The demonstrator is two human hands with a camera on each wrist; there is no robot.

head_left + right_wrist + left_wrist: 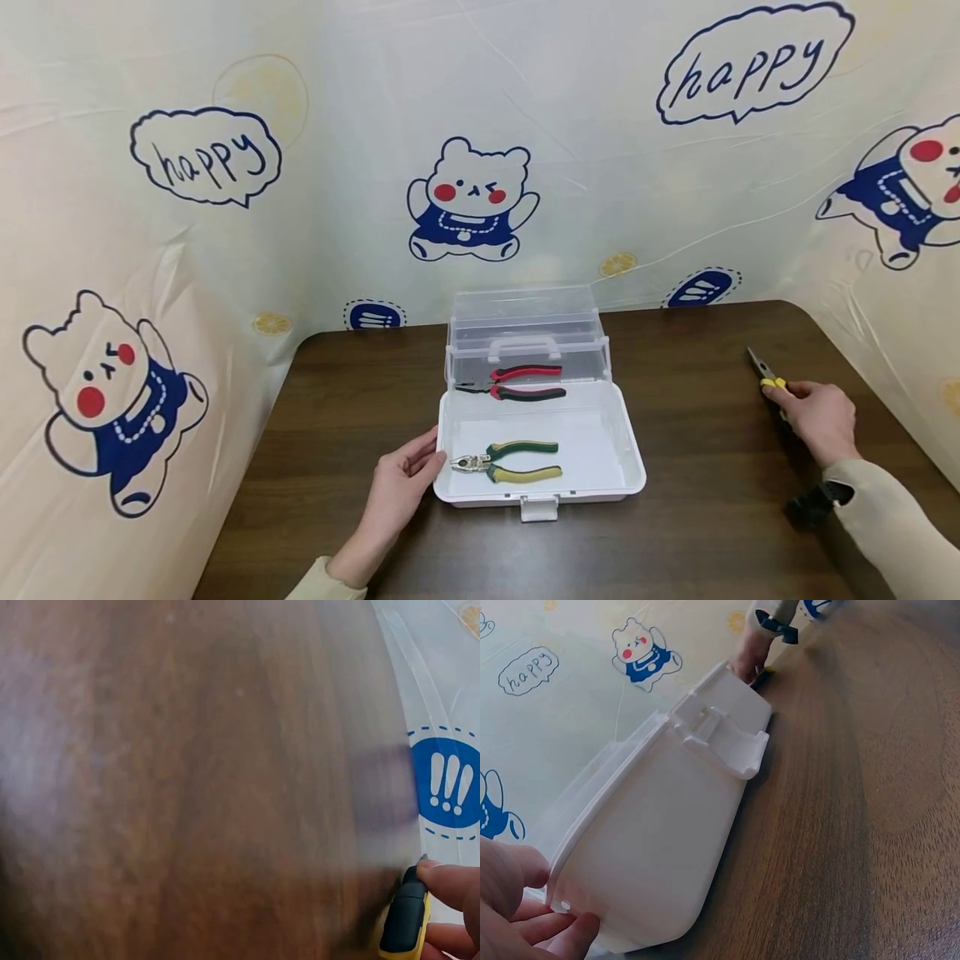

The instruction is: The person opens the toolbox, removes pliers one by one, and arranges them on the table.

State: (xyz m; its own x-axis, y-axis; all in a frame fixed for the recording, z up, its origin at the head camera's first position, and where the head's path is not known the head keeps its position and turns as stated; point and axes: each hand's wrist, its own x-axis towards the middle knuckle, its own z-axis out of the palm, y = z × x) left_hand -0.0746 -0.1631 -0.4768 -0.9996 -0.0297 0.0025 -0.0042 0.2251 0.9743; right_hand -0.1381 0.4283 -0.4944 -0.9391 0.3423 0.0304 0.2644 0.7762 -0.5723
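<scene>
A white plastic toolbox (611, 442) stands with its clear lid (525, 312) tipped back. My left hand (405, 479) pinches the box's left rim, thumb above and fingertips on the outer wall, as the left wrist view shows. Inside the box lie combination pliers (525, 462) with green and yellow handles, near the front. Behind them are red-and-black-handled pliers (528, 393). Over at the table's right, my right hand (821, 421) grips needle-nose pliers (761, 364) by their yellow and black handles (405, 919), jaws pointing away from me. The palm side is mostly hidden.
The box's latch (540, 508) hangs at its front. Brown wood-grain table (712, 533) lies around the box. A printed cloth (337, 167) with bears stands behind the table and along both sides. A black strap (817, 504) is round the right wrist.
</scene>
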